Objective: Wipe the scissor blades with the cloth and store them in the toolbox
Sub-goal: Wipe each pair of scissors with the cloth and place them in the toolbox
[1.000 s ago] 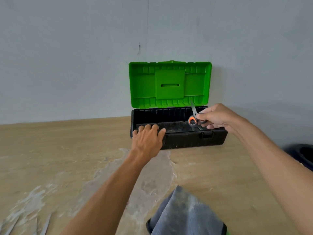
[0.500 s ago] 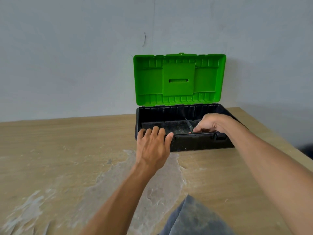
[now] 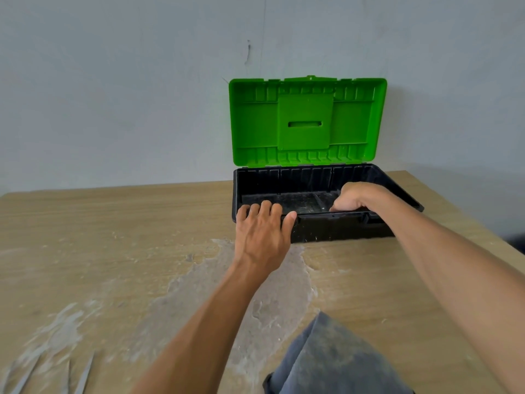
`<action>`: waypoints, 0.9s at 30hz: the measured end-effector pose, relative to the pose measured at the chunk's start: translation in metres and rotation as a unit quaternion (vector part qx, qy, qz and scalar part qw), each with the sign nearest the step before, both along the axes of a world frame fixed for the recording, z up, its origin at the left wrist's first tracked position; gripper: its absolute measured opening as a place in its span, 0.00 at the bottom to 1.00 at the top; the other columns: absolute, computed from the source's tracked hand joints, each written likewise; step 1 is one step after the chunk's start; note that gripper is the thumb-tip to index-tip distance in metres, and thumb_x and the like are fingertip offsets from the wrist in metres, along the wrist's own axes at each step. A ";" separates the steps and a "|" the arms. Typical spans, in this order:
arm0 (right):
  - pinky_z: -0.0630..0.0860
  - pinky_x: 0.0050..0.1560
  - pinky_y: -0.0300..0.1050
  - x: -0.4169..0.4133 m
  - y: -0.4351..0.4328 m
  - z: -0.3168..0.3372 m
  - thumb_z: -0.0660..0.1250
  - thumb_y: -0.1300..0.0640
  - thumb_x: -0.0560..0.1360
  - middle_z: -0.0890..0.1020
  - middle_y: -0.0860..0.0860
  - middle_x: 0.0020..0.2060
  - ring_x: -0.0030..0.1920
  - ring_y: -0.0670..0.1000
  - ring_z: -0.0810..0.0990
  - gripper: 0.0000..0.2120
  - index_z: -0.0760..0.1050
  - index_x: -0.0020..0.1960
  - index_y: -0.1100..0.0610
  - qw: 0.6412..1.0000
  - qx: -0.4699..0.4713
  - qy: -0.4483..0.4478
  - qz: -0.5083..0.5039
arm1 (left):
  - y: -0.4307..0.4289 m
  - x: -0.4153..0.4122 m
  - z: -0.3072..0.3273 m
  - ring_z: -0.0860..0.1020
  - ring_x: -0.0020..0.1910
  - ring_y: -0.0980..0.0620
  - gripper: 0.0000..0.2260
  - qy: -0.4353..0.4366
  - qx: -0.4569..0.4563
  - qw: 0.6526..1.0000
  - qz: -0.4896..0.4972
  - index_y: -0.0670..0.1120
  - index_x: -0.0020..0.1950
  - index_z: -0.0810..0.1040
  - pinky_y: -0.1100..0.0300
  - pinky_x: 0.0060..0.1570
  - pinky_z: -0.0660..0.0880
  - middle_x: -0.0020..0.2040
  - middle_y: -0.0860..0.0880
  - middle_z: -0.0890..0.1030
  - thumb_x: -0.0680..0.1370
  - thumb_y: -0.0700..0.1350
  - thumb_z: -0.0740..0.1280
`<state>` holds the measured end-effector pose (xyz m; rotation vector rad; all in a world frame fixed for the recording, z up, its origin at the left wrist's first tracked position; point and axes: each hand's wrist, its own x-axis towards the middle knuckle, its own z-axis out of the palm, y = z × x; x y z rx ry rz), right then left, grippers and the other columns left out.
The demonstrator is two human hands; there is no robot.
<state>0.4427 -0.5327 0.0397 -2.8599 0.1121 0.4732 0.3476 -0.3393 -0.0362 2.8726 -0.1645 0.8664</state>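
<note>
Head view: scissors [image 3: 318, 201] lie inside the black toolbox [image 3: 326, 231], one grey blade showing beside the right hand [image 3: 358, 198], whose curled grip hides the handles, holding or released I cannot tell; left hand [image 3: 261, 231] rests loose-fingered on the rim; light, stiff, slick steel, likely best taken by the handles.

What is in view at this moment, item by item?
toolbox: one, black base, far side of table by the wall
lid: one, green, raised upright
scissors: one, grey blade showing, on toolbox floor, handles hidden
cloth: one, grey-blue, near table edge
table: one, light wood, whitish smeared patch
thin strips: a few, grey, bottom-left, too blurred to name
dark object: one, right edge, cut off
wall: pale grey, behind
left hand: rests on toolbox's front rim
right hand: inside toolbox, fingers curled over the scissors' handles
</note>
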 end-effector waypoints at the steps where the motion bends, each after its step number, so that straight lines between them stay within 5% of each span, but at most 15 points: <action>1: 0.72 0.69 0.50 0.001 -0.001 0.001 0.65 0.53 0.84 0.71 0.60 0.77 0.73 0.61 0.73 0.25 0.69 0.77 0.65 1.000 0.003 0.002 0.005 | 0.000 0.000 0.000 0.74 0.39 0.47 0.23 0.001 0.002 1.000 -0.001 0.46 0.44 0.74 0.48 0.52 0.71 0.39 0.48 0.76 0.83 0.57 0.47; 9: 0.77 0.60 0.48 0.001 -0.010 -0.002 0.72 0.56 0.80 0.79 0.60 0.68 0.65 0.60 0.79 0.22 0.76 0.70 0.65 1.000 0.010 -0.012 0.008 | 0.000 -0.001 0.001 0.73 0.39 0.47 0.23 0.010 0.000 1.000 0.000 0.47 0.44 0.74 0.48 0.52 0.71 0.40 0.49 0.76 0.83 0.58 0.46; 13: 0.76 0.68 0.51 -0.005 -0.014 -0.003 0.68 0.55 0.82 0.83 0.52 0.66 0.65 0.54 0.81 0.11 0.86 0.60 0.54 0.993 0.080 -0.044 0.071 | 0.001 -0.002 0.001 0.73 0.41 0.47 0.24 0.025 0.002 1.000 -0.002 0.47 0.45 0.74 0.49 0.54 0.70 0.41 0.49 0.75 0.83 0.58 0.44; 16: 0.69 0.72 0.53 -0.015 -0.011 -0.001 0.57 0.44 0.86 0.75 0.53 0.75 0.73 0.56 0.74 0.19 0.82 0.63 0.52 0.994 0.052 -0.011 0.100 | 0.001 -0.002 0.002 0.74 0.41 0.47 0.25 0.034 0.001 0.999 -0.003 0.47 0.46 0.74 0.49 0.55 0.70 0.42 0.49 0.76 0.82 0.59 0.43; 19: 0.63 0.76 0.56 -0.018 -0.011 -0.002 0.50 0.36 0.86 0.64 0.58 0.82 0.80 0.59 0.65 0.34 0.69 0.78 0.59 0.998 0.001 0.008 0.062 | 0.002 -0.001 0.003 0.74 0.42 0.47 0.26 0.044 -0.003 0.999 -0.006 0.47 0.47 0.75 0.49 0.56 0.70 0.42 0.49 0.76 0.82 0.59 0.42; 22: 0.65 0.74 0.56 -0.021 -0.012 -0.005 0.47 0.35 0.86 0.66 0.59 0.81 0.78 0.59 0.68 0.35 0.70 0.77 0.61 0.998 -0.007 -0.009 0.069 | 0.002 -0.001 0.004 0.75 0.43 0.47 0.27 0.054 -0.008 0.998 -0.008 0.47 0.48 0.75 0.49 0.57 0.70 0.43 0.49 0.77 0.81 0.60 0.41; 24: 0.70 0.66 0.55 -0.023 -0.013 -0.008 0.46 0.35 0.86 0.75 0.61 0.73 0.66 0.58 0.78 0.34 0.79 0.57 0.60 0.997 -0.010 -0.017 0.076 | 0.003 -0.001 0.005 0.75 0.45 0.47 0.28 0.064 -0.004 0.998 -0.007 0.48 0.49 0.75 0.49 0.59 0.69 0.45 0.50 0.77 0.81 0.60 0.39; 26: 0.71 0.48 0.50 -0.024 -0.015 -0.012 0.48 0.36 0.86 0.81 0.59 0.45 0.41 0.54 0.78 0.31 0.67 0.35 0.56 0.995 0.010 -0.058 0.085 | 0.004 -0.002 0.007 0.75 0.47 0.47 0.29 0.077 0.000 0.997 -0.008 0.48 0.50 0.75 0.49 0.60 0.68 0.46 0.50 0.77 0.80 0.61 0.38; 27: 0.68 0.42 0.49 -0.026 -0.016 -0.013 0.49 0.37 0.86 0.75 0.55 0.34 0.32 0.52 0.72 0.30 0.62 0.32 0.56 0.993 0.028 -0.077 0.085 | 0.005 -0.002 0.008 0.76 0.48 0.47 0.29 0.085 0.002 0.996 -0.009 0.48 0.51 0.75 0.49 0.61 0.67 0.47 0.50 0.78 0.80 0.61 0.38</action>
